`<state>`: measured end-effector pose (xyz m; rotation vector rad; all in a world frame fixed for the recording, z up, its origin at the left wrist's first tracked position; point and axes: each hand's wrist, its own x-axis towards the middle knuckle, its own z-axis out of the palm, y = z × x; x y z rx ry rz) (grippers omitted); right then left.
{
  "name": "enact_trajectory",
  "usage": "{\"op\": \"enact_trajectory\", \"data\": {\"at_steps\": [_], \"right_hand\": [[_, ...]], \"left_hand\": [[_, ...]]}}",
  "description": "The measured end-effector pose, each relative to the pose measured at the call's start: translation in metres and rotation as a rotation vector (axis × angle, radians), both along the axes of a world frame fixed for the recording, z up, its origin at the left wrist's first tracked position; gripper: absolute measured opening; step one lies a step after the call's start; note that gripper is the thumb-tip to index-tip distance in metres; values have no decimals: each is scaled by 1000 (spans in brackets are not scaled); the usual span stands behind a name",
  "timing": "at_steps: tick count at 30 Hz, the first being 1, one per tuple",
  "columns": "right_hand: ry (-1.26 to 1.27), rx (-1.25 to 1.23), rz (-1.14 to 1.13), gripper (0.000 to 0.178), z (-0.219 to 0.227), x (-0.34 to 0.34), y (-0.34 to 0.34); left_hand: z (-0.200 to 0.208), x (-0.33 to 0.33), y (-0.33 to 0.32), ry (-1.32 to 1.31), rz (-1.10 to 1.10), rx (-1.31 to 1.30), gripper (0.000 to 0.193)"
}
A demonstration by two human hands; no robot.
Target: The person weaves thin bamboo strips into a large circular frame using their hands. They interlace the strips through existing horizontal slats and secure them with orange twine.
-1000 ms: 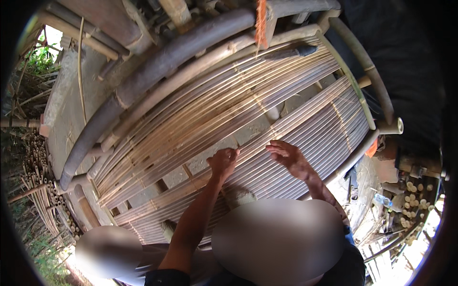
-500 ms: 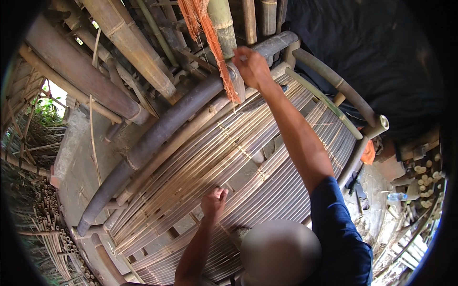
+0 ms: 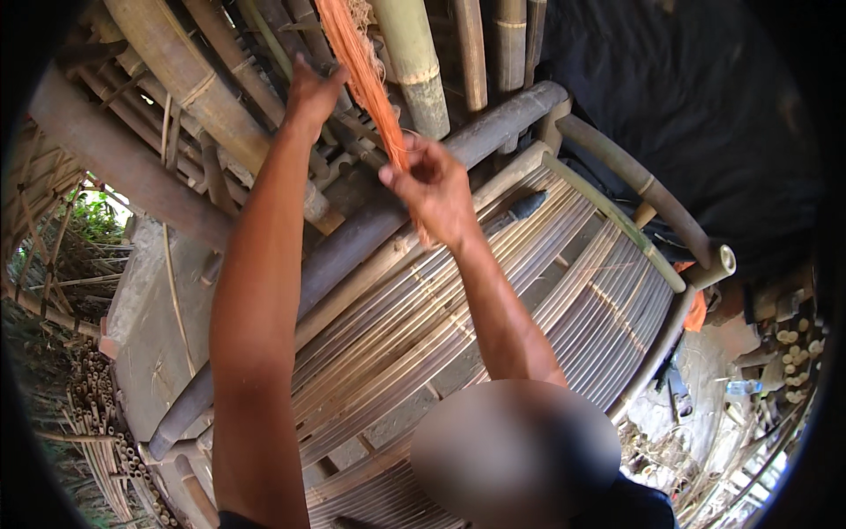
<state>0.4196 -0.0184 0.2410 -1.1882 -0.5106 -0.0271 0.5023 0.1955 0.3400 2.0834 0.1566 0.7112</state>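
A hank of orange string (image 3: 359, 57) hangs down at the top, frayed along its right side. My right hand (image 3: 439, 196) is closed round its lower part, thumb and forefinger meeting on the strands; a short loose end hangs below. A thin strand loops by those fingers. My left hand (image 3: 314, 99) is raised just left of the hank, with thumb and forefinger apart; its other fingers are partly hidden. Beneath both hands is a bamboo bench (image 3: 361, 251) with a thick dark rail and a seat of thin slats (image 3: 401, 331).
A dark-bladed tool (image 3: 527, 207) lies on the slats near the far rail. Thick bamboo poles (image 3: 414, 66) stand behind the bench. Black cloth (image 3: 670, 79) hangs at the right. Cut bamboo pieces (image 3: 97, 423) are piled at left, and a plastic bottle (image 3: 743, 387) lies on the right.
My left hand has risen from over the slats to beside the hank. My right hand has come down and left from the rail and taken hold of the orange string.
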Motion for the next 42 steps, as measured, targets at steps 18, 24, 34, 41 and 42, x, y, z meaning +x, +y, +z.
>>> {"op": "enact_trajectory", "data": {"at_steps": [18, 24, 34, 41, 42], "right_hand": [[-150, -8, -146, 16, 14, -76, -27], [-117, -25, -76, 27, 17, -96, -51], [-241, 124, 97, 24, 128, -77, -36], [-152, 159, 141, 25, 136, -79, -26], [-163, 161, 117, 25, 138, -78, -24]], "left_hand": [[-36, -175, -124, -272, -470, -376, 35], [-29, -205, -108, -148, -465, -558, 18], [-15, -243, -106, -30, -480, -458, 30], [-15, -251, -97, -42, -460, -474, 28], [-16, -252, -96, -39, -456, -470, 28]]}}
